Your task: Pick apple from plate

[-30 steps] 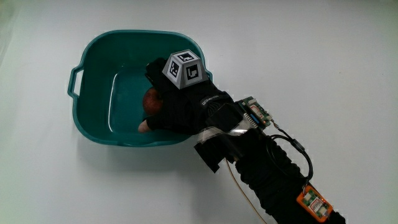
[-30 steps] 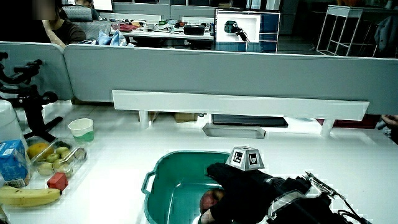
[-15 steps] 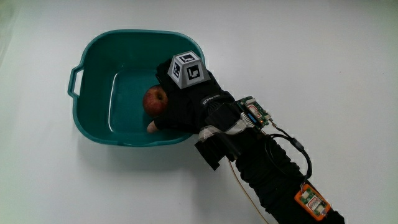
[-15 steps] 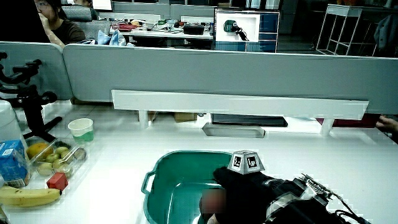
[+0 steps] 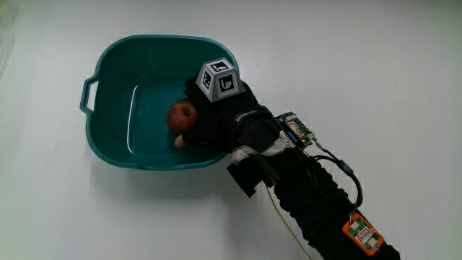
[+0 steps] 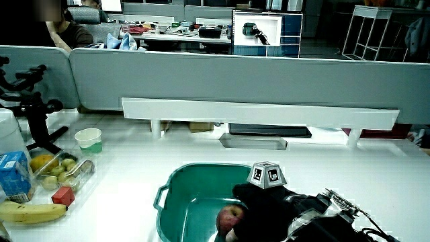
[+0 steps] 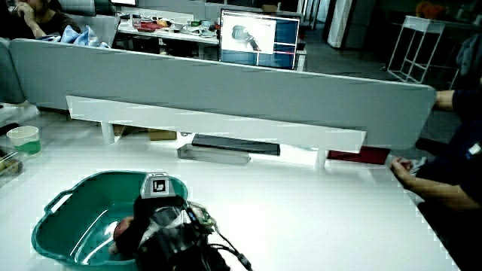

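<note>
White table [image 5: 404, 65] carried a teal basin [image 5: 108, 58], handle at its rim | red apple [image 5: 183, 114] sat inside the basin, raised off its floor, seen in both side views [image 6: 229, 216] | the hand [image 5: 220, 119] was over the basin, fingers curled around the apple, cube [image 5: 219, 77] on its back | forearm [image 5: 317, 206] lay nearer the person.

A banana [image 6: 30, 211], red cube [image 6: 62, 195] and paper cup [image 6: 88, 140] share the table.
</note>
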The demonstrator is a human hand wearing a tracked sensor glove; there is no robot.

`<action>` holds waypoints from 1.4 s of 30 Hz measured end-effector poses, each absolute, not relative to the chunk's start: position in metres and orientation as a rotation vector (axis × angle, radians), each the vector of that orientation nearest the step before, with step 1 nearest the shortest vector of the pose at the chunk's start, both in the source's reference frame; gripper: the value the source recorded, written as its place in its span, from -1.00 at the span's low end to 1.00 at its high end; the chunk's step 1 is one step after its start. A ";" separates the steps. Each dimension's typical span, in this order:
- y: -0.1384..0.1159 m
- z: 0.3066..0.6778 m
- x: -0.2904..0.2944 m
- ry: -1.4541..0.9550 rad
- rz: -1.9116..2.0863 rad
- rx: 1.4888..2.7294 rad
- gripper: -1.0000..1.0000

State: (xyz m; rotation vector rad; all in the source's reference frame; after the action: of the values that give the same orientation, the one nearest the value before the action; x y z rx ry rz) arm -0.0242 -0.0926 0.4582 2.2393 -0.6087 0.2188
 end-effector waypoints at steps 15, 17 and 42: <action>-0.092 0.456 -0.029 -0.632 0.202 2.242 0.69; -0.092 0.457 -0.029 -0.630 0.202 2.252 0.75; -0.086 0.401 -0.029 -0.790 0.216 2.380 1.00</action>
State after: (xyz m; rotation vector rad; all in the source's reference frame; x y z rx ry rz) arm -0.0295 -0.0857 0.4007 2.3803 -0.7898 0.2162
